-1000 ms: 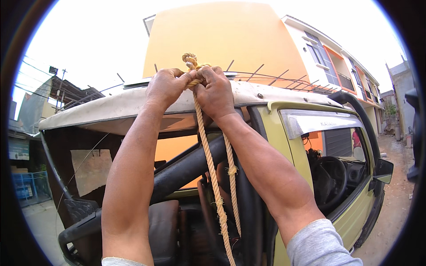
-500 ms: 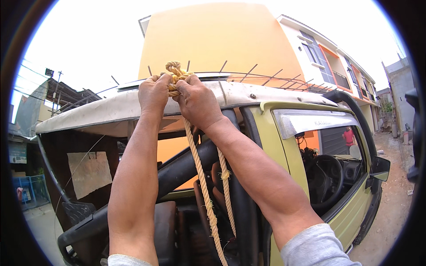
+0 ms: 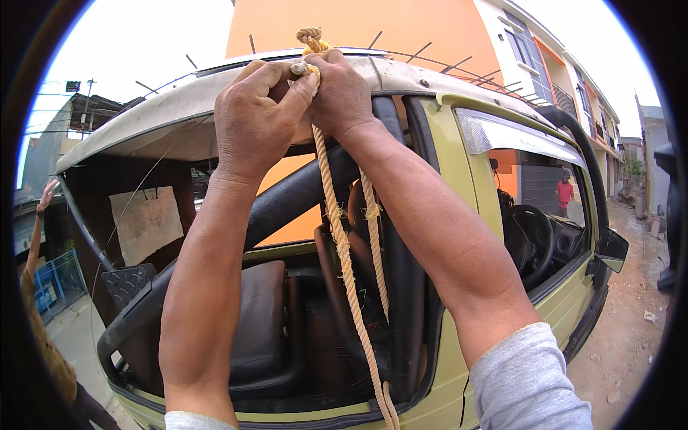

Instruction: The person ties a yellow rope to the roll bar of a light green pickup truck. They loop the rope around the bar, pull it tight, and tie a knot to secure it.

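Observation:
Both my arms reach up to the pale roof edge point(image 3: 165, 107) of a green vehicle point(image 3: 473, 208). My left hand point(image 3: 254, 118) pinches the whitish end of a tan rope point(image 3: 347, 272) between thumb and fingers. Close against it, my right hand point(image 3: 340, 93) is closed on the same rope, and its fingertips are partly hidden. A knotted loop point(image 3: 309, 36) of the rope sticks up above my hands. Below them, two strands hang down past the open side of the vehicle, one longer strand running to the lower edge.
Thin metal rods point(image 3: 423, 54) jut out along the roof. Inside are a dark seat point(image 3: 261, 322) and a black padded bar point(image 3: 294, 197). A person with a raised arm point(image 3: 34, 240) stands at the left edge; another in red point(image 3: 565, 192) shows through the window.
My left hand has turned and now pinches the rope's end. Both hands appear higher and larger in view. A person has come into sight at the left edge.

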### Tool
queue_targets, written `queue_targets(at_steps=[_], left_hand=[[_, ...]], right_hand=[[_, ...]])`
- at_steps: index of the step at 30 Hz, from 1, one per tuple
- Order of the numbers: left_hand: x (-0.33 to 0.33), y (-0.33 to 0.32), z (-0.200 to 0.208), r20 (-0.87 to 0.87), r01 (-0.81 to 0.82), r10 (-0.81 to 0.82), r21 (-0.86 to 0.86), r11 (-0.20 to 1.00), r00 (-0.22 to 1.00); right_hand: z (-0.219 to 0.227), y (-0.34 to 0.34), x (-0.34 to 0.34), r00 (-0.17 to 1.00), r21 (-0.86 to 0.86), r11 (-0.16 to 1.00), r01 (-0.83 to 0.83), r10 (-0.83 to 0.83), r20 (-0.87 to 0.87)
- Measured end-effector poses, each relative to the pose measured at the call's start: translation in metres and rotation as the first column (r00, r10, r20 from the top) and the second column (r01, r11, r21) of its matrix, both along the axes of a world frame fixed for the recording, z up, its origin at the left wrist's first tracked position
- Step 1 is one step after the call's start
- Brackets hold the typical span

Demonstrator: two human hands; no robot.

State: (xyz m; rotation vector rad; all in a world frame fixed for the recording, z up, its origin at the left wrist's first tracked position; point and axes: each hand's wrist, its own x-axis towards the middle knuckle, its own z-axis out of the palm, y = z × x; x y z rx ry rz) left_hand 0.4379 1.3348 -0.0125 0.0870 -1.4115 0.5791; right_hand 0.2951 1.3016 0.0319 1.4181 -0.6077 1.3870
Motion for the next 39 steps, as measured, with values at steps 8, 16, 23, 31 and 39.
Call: queue_targets(at_steps=[8, 16, 23, 31, 39], left_hand=[[0.012, 0.032, -0.106, -0.211, 0.482, -0.433, 0.397, 0.781, 0.876], [-0.001, 0.017, -0.130, -0.386, 0.624, -0.559, 0.708, 0.330, 0.734], [-0.016, 0.042, -0.121, -0.394, 0.631, -0.590, 0.727, 0.269, 0.705], [-0.054, 0.103, -0.105, -0.659, 0.768, -0.568, 0.637, -0.072, 0.493], [-0.010, 0.155, -0.249, -0.568, 0.705, -0.665, 0.704, -0.085, 0.486]], right_hand=[[-0.073, 0.036, -0.010, 0.993, 0.064, 0.991, -0.118, 0.119, -0.016], [-0.101, 0.039, 0.000, 0.960, 0.266, 0.931, -0.249, 0.202, 0.192], [-0.175, 0.109, 0.005, 0.973, 0.234, 0.948, -0.215, 0.229, -0.034], [-0.340, 0.211, 0.024, 0.899, 0.542, 0.758, -0.364, 0.439, -0.010], [-0.528, 0.336, -0.021, 0.917, 0.732, 0.596, -0.330, 0.386, 0.099]])
